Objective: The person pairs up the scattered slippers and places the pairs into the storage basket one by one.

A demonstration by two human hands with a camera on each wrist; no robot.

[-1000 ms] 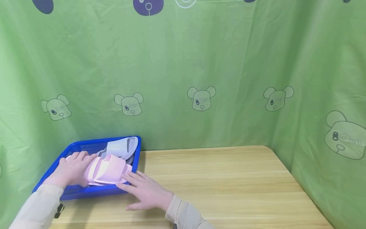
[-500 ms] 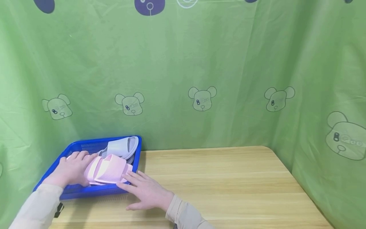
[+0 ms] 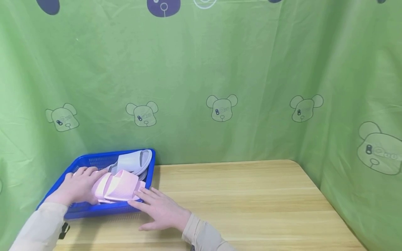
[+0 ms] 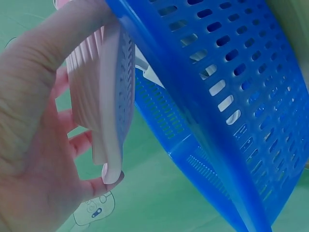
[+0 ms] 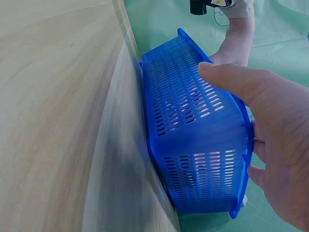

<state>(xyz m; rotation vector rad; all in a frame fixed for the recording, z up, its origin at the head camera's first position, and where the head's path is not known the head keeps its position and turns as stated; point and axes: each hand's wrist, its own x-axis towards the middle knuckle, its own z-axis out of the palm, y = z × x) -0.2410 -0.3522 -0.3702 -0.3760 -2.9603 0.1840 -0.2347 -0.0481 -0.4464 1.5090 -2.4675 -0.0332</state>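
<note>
A pair of pink ribbed slide slippers point(image 3: 124, 188) lies at the front of a blue perforated plastic basket point(image 3: 106, 209). My left hand point(image 3: 78, 185) grips the slippers at their left end. In the left wrist view, its thumb and fingers curl round the pink slippers point(image 4: 89, 92) beside the basket's rim. My right hand point(image 3: 163, 211) reaches over the basket's front right corner with fairly straight, spread fingers, the tips at the slippers' right end. The right wrist view has the right hand point(image 5: 282, 116) along the rim, its thumb outside the basket wall point(image 5: 193, 125).
Behind the pink pair, a pale grey-blue slipper point(image 3: 129, 164) rests in the basket. The wooden table point(image 3: 251, 202) stretches to the right. A green curtain point(image 3: 188, 76) printed with bear heads stands behind and at both sides.
</note>
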